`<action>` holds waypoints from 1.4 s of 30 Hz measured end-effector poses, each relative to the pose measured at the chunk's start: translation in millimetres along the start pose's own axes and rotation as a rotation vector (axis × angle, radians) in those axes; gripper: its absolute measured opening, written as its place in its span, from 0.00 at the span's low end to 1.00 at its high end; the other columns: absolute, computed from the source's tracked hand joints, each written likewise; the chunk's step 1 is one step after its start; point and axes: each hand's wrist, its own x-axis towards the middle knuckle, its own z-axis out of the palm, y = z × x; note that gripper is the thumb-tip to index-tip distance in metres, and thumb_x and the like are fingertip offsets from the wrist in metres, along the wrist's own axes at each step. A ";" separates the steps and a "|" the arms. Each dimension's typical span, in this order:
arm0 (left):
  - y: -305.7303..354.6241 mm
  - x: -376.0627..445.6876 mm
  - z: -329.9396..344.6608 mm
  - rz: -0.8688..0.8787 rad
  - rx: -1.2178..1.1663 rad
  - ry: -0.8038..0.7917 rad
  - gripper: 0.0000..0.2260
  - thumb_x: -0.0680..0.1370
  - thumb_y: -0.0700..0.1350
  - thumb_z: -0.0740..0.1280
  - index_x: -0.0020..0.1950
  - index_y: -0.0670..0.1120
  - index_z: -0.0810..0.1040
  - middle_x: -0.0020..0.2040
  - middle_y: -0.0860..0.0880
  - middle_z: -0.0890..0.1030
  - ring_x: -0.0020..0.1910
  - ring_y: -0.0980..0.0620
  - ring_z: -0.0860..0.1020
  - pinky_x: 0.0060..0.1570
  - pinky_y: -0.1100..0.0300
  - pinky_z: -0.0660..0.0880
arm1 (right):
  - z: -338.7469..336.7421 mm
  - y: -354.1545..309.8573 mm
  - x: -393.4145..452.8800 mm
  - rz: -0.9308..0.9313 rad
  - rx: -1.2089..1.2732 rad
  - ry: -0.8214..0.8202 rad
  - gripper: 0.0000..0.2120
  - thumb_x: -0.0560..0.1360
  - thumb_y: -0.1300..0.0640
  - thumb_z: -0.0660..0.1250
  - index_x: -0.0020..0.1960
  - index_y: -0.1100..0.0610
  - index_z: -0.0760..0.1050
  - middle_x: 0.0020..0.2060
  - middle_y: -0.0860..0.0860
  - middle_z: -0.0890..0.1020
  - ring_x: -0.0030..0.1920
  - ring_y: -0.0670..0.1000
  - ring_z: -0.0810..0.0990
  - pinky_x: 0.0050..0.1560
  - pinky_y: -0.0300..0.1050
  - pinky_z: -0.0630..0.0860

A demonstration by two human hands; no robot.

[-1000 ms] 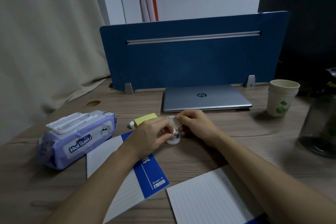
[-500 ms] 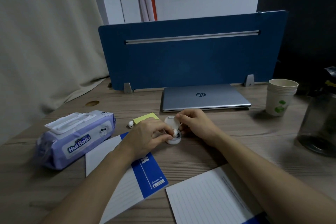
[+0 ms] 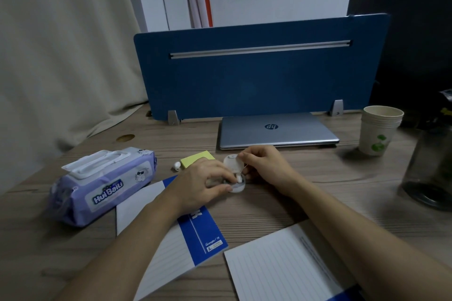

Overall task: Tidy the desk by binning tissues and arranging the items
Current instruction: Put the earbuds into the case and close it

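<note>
Case (image 3: 235,179), lid up, just before the laptop (image 3: 277,131) — our left hand (image 3: 204,184) grips its base, our right hand (image 3: 265,165) pinches the lid; loose earbud (image 3: 176,165) left of the case.

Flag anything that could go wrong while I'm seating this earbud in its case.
The loose earbud lying by the sticky notes could get knocked away by your left hand. The open earbud case sits on bare desk, steadied only by fingertips, so it may tip or slide. The right hand holds the lid back; it might snap shut.

One head-worn camera looks forward and down, close over the desk (image 3: 318,178).
</note>
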 end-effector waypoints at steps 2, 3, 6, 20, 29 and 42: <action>0.4 -0.1 -0.7 -0.002 -0.006 0.026 0.09 0.76 0.55 0.69 0.54 0.57 0.82 0.53 0.63 0.80 0.57 0.58 0.75 0.56 0.62 0.70 | -0.1 1.2 1.3 -0.004 -0.007 0.007 0.10 0.78 0.54 0.67 0.40 0.53 0.82 0.30 0.51 0.81 0.32 0.48 0.80 0.35 0.43 0.78; 0.6 -0.4 -2.3 -0.015 -0.021 0.047 0.08 0.76 0.56 0.68 0.53 0.57 0.82 0.52 0.62 0.80 0.56 0.59 0.75 0.53 0.67 0.69 | -0.2 1.4 1.9 -0.008 -0.015 0.012 0.10 0.78 0.55 0.67 0.40 0.53 0.82 0.30 0.51 0.81 0.33 0.48 0.80 0.35 0.44 0.79; -3.9 -4.1 -11.9 -0.109 -0.055 0.148 0.05 0.76 0.54 0.67 0.50 0.57 0.80 0.49 0.61 0.79 0.51 0.60 0.77 0.46 0.68 0.70 | -0.8 1.7 2.5 -0.008 -0.043 0.025 0.10 0.78 0.55 0.67 0.40 0.53 0.82 0.31 0.51 0.82 0.34 0.48 0.80 0.36 0.44 0.79; -41.8 -21.3 -21.4 -0.579 -0.059 0.272 0.12 0.77 0.49 0.69 0.57 0.61 0.70 0.54 0.59 0.75 0.47 0.58 0.79 0.32 0.68 0.74 | -4.1 1.5 3.4 0.010 -0.113 0.090 0.10 0.78 0.52 0.65 0.42 0.54 0.82 0.35 0.52 0.84 0.35 0.50 0.82 0.35 0.46 0.79; -65.5 -22.2 -21.8 -0.692 0.031 0.193 0.16 0.79 0.51 0.66 0.65 0.57 0.68 0.52 0.54 0.77 0.43 0.58 0.78 0.31 0.63 0.76 | -4.3 1.3 1.6 0.018 -0.126 0.077 0.11 0.79 0.50 0.64 0.43 0.53 0.82 0.35 0.49 0.84 0.35 0.48 0.82 0.34 0.43 0.76; -70.5 -21.9 -19.3 -0.707 -0.003 0.222 0.15 0.80 0.49 0.64 0.67 0.53 0.70 0.56 0.54 0.78 0.46 0.61 0.75 0.34 0.63 0.73 | -1.8 -4.5 -3.5 0.004 -0.143 0.086 0.14 0.79 0.51 0.64 0.37 0.50 0.80 0.32 0.48 0.82 0.34 0.48 0.80 0.33 0.42 0.76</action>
